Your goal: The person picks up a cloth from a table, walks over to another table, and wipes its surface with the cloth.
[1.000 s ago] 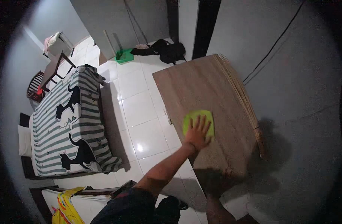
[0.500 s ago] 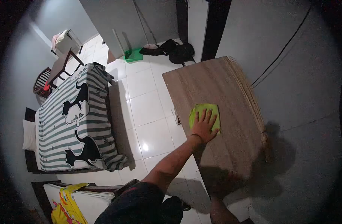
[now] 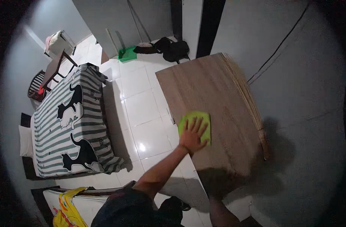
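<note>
My left hand [image 3: 193, 135] lies flat on a yellow-green cloth [image 3: 205, 117], its fingers spread and pressing it onto a brown wood-grain tabletop [image 3: 203, 83]. The cloth is spread out near the left edge of that top. My right hand [image 3: 220, 186] is at the near end of the tabletop, in deep shadow, so its fingers cannot be made out. A stick broom [image 3: 248, 100] of thin straw-coloured ribs lies along the right edge, its bound end toward me.
A grey wall [image 3: 294, 94] runs along the right. To the left is a bed with a striped cat-print sheet [image 3: 76, 125]; a yellow patterned cloth [image 3: 69, 208] lies below it. A green dustpan [image 3: 127, 54] and black bags [image 3: 175, 50] are on the white tiled floor [image 3: 142, 106] at the back.
My left hand and the cloth have moved a little toward me and the left edge of the tabletop. The whole view has shifted slightly.
</note>
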The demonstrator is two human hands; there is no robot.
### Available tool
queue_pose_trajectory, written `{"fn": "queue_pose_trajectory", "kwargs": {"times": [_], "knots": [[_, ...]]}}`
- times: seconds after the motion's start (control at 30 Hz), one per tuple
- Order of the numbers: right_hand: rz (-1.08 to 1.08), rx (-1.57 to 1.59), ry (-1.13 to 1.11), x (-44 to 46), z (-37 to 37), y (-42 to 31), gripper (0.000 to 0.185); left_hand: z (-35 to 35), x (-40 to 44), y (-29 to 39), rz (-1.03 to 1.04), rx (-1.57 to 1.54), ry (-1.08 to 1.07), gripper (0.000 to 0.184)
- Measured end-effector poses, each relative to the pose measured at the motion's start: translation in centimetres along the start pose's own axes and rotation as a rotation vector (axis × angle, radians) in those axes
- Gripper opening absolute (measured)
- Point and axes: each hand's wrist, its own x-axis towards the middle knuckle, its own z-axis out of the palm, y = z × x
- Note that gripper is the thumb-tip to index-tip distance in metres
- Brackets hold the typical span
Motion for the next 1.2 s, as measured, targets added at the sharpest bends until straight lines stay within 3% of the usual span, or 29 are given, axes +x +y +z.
{"fn": "queue_pose_trajectory", "kwargs": {"times": [0.23,0.43,0.63,0.7,0.87,1.0,1.07,1.2], "knots": [[0.02,0.027,-0.036,-0.1,-0.1,-0.4,0.093,0.4,5.3,0.1,-0.079,0.031,0.077,0.086],[0.032,0.031,-0.047,-0.2,-0.5,-0.4,0.092,1.7,-3.7,2.6,0.266,-0.053,-0.021,0.086],[0.036,0.046,-0.074,-0.2,-0.7,-0.3,0.092,0.9,-1.4,-1.2,0.109,-0.047,0.052,0.09],[0.053,0.068,-0.092,-0.2,-0.9,-0.4,0.092,0.1,1.6,-1.5,-0.081,-0.009,0.102,0.088],[0.1,0.113,-0.14,0.0,-1.4,-0.8,0.091,-0.1,5.2,1.0,-0.117,0.016,0.093,0.087],[0.051,0.058,-0.064,0.1,-1.0,-0.3,0.091,1.9,0.1,4.2,0.062,0.018,-0.032,0.086],[0.036,0.041,-0.046,0.0,-1.0,-0.2,0.091,3.1,-3.3,4.7,0.266,-0.071,-0.029,0.086],[-0.021,-0.007,-0.015,0.3,-1.3,-0.4,0.092,1.6,-5.6,2.6,0.202,-0.12,-0.015,0.086]]}}
